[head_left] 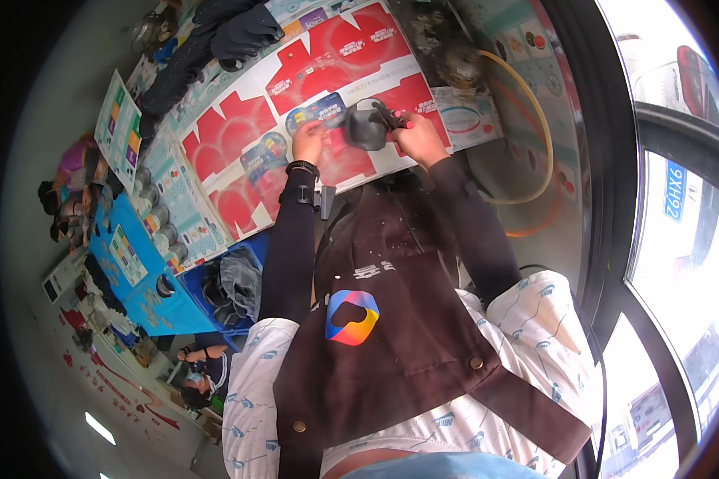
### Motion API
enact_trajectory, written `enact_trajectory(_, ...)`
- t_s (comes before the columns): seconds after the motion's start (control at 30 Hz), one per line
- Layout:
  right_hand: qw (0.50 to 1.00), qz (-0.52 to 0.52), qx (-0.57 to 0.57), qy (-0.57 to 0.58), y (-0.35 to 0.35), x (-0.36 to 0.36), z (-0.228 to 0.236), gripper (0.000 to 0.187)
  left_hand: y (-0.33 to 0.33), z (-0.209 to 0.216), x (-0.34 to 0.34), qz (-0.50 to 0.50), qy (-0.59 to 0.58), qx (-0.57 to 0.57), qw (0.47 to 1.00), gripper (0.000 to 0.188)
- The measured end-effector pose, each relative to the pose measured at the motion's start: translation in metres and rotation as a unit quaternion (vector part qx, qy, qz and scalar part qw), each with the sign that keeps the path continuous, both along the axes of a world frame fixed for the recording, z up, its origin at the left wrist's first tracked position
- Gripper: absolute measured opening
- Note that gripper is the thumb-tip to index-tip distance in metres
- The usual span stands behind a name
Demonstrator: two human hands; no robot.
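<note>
Over the table my right hand [420,140] is closed round a slim black tool [389,116], whose exact kind is too small to tell. The tool reaches toward a black rounded piece [366,130] just left of that hand, and the two seem to touch. My left hand [310,142], its fingers bent together, is to the left of the black piece; whatever it pinches is hidden. Beside its fingertips lies a blue printed card [321,110], with another blue card [265,156] to its left. Red-and-white printed sheets [339,52] spread beneath both hands.
Dark pieces [216,56] are heaped at the far left of the table. A blue bin [232,283] with dark pieces stands left of my forearm. A yellow hose [547,136] loops at right beside a glass door. Other people [204,379] are further left.
</note>
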State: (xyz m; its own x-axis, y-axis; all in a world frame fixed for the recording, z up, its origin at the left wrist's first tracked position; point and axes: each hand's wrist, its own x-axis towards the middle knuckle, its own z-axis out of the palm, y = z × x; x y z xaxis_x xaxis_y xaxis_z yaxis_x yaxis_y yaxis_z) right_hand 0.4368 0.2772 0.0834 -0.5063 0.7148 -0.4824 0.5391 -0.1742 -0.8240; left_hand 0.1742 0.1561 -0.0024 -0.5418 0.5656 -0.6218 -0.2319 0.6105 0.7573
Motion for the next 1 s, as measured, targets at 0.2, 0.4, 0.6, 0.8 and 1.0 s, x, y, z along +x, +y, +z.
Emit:
enact_trajectory(0.2, 0.999, 0.041, -0.029, 0.011, 0.002, -0.001, -0.008, 0.032, 0.0, 0.008, -0.004, 0.008, 0.008, -0.028, 1.0, 0.026)
enact_trajectory(0.4, 1.0, 0.013, 0.005, 0.005, 0.008, -0.007, 0.009, 0.032, -0.003, -0.003, -0.012, -0.025, 0.064, 0.001, 0.998, 0.028)
enact_trajectory(0.6, 0.991, 0.127, -0.002, -0.034, 0.008, -0.002, 0.022, 0.036, 0.009, 0.001, 0.004, -0.028, 0.044, -0.004, 0.999, 0.027)
enact_trajectory(0.8, 0.989, 0.143, -0.014, -0.037, 0.004, -0.007, 0.016, 0.034, 0.018, -0.015, 0.009, -0.137, 0.088, -0.037, 0.986, 0.026)
enact_trajectory(1.0, 0.978, 0.204, -0.002, -0.045, 0.016, 0.019, 0.021, 0.032, 0.039, -0.019, 0.018, -0.23, 0.132, -0.055, 0.963, 0.026)
